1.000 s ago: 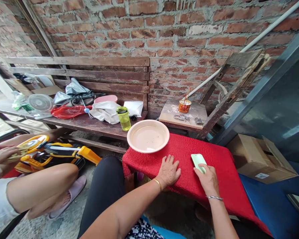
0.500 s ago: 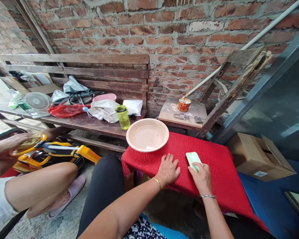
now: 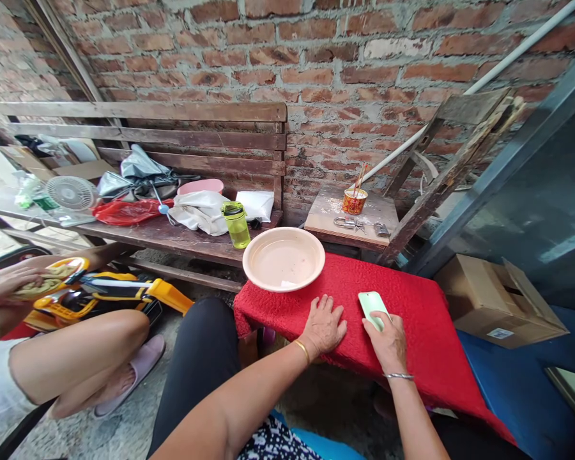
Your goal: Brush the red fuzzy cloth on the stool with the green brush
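A red fuzzy cloth [image 3: 412,326] covers the low surface in front of me. My left hand [image 3: 324,324] lies flat on this cloth with its fingers spread. To its right, my right hand [image 3: 387,342] grips a pale green oblong block [image 3: 370,305] with rounded corners and what looks like a small hole at its far end. The block rests against the cloth; its underside is hidden, so its kind is unclear. Just beyond my left hand, a beige basin [image 3: 283,260] of water stands on the cloth, with a small whitish patch inside.
A wooden bench [image 3: 196,246] holds a green bottle [image 3: 236,225], a small fan [image 3: 71,193] and bags. Padlocks [image 3: 347,223] and a red-gold tub [image 3: 354,200] sit on a small table. A cardboard box [image 3: 498,300] stands right. At left, another person's hand [image 3: 16,282] touches a bowl.
My two hands and the green block have stayed almost in place. At left, the other person's hand has moved slightly and the yellow-rimmed bowl shows more of its contents.
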`<act>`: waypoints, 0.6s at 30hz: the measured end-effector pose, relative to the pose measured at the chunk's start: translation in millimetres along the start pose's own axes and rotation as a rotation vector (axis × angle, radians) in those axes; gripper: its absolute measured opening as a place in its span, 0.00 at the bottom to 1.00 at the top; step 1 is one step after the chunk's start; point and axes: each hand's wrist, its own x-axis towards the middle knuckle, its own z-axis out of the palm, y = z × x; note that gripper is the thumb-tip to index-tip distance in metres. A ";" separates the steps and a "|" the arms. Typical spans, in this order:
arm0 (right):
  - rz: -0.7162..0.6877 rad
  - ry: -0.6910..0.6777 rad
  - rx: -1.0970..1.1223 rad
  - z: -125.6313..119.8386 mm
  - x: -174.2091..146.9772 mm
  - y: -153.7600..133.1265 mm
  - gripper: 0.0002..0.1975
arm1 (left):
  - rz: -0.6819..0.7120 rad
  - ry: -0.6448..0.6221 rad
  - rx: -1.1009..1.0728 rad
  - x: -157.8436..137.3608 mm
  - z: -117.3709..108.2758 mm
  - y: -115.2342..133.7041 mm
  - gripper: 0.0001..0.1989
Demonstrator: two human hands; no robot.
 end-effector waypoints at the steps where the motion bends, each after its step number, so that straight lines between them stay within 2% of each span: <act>1: -0.009 0.003 -0.003 -0.1 0.1 0.1 0.25 | 0.000 0.000 -0.001 0.0 -0.1 0.0 0.18; 18: -0.046 0.026 -0.045 -2.1 -1.6 0.5 0.28 | 0.001 -0.009 -0.035 0.2 -0.4 0.8 0.19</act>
